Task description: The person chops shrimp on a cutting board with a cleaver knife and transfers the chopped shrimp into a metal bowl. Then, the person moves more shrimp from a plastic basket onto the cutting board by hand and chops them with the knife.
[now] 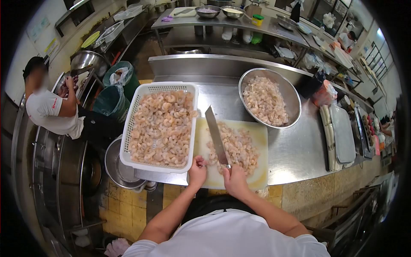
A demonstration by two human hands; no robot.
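Note:
My right hand point(235, 182) is closed round the handle of a large knife point(217, 136), whose wide blade points away from me over the cutting board point(262, 147). Shrimp pieces point(242, 150) lie piled on the board, beside and partly behind the blade. At the board's near left edge is my left hand point(198, 171), its fingers curled; whether they hold anything is too small to tell. A white perforated basket point(194, 92) full of peeled shrimp point(162, 128) stands left of the board. Behind the board at the right, a steel bowl point(296, 103) holds more shrimp pieces point(265, 100).
Trays point(342, 132) stand on the counter point(291, 145) at the right. A steel pot point(117, 165) sits low at the left, with green bins point(110, 100) behind it. A person point(53, 103) works at the far left. Bowls point(208, 13) rest on the back table.

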